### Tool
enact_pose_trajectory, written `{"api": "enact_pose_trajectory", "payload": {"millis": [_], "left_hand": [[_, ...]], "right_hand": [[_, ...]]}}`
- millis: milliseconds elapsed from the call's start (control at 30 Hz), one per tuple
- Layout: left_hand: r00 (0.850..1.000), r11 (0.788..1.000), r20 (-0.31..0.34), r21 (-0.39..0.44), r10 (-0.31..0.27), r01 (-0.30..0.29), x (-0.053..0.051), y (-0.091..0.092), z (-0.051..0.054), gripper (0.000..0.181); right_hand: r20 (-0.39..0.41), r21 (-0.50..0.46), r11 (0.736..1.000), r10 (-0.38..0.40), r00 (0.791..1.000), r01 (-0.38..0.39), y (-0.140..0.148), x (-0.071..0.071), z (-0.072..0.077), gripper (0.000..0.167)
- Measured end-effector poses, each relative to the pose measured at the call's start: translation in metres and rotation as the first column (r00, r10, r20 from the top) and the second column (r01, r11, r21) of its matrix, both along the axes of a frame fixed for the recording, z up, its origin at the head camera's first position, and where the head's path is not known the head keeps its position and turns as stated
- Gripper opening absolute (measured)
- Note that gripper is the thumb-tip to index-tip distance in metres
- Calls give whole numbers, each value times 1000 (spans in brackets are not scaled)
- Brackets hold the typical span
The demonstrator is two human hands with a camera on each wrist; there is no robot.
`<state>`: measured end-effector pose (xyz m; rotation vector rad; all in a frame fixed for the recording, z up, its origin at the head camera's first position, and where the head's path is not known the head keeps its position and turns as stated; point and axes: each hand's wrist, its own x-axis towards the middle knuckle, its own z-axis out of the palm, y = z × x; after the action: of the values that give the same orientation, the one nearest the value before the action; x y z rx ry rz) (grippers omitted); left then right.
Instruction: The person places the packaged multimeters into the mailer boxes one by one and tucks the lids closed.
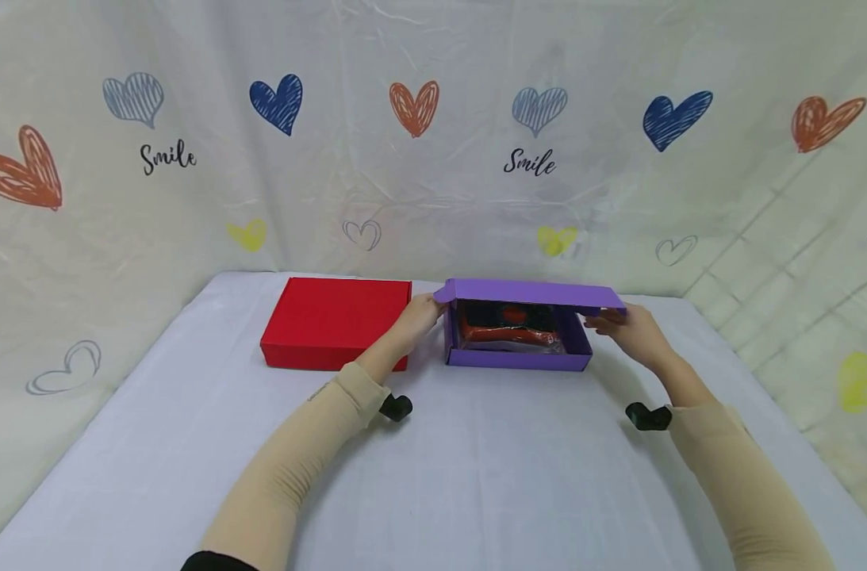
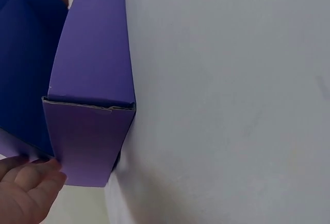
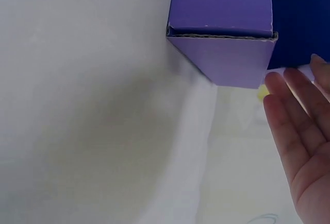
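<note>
A purple cardboard box (image 1: 519,361) stands on the table with its hinged lid (image 1: 533,292) partly raised. Inside lies a clear plastic packet (image 1: 512,335) with a dark label and orange-red contents; the lid hides its upper part. At the lid's left corner, my left hand (image 1: 420,316) holds the side flap, and the left wrist view shows its fingertips curled at the box edge. My right hand (image 1: 629,329) pinches the lid's right flap between thumb and fingers. In the right wrist view the other fingers (image 3: 289,136) extend below the flap.
A closed red box (image 1: 340,321) sits left of the purple one, partly behind my left forearm. White cloth (image 1: 490,468) covers the table. Behind it hangs a pale sheet (image 1: 462,182) printed with hearts and lettering. A black wrist device (image 1: 649,416) juts from the right sleeve.
</note>
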<state>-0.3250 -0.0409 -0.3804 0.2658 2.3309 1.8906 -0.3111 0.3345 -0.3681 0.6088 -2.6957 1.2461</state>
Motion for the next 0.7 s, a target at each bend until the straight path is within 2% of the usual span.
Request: {"api": "enact_pose_trajectory", "payload": {"millis": [133, 267, 400, 567, 633, 700], "left_hand": [[999, 1000, 18, 11, -29, 29, 2, -1, 1, 55], [998, 997, 26, 40, -60, 59, 2, -2, 0, 57], [994, 991, 51, 98, -97, 92, 2, -4, 0, 61], [987, 985, 94, 121, -131, 119, -1, -9, 3, 65], [982, 980, 128, 156, -141, 120, -3, -11, 3, 65], [974, 971, 167, 208, -153, 117, -6, -15, 2, 65]], "right_hand": [[28, -117, 991, 73, 997, -69, 7, 3, -2, 33], [98, -284, 949, 171, 980, -138, 13, 4, -4, 28], [148, -350, 921, 233, 961, -170, 17, 4, -5, 24], [188, -382, 909, 251, 950, -165, 18, 2, -4, 29], [225, -423, 893, 270, 936, -155, 18, 1, -2, 30], [262, -473, 867, 310, 914, -159, 18, 0, 0, 34]]}}
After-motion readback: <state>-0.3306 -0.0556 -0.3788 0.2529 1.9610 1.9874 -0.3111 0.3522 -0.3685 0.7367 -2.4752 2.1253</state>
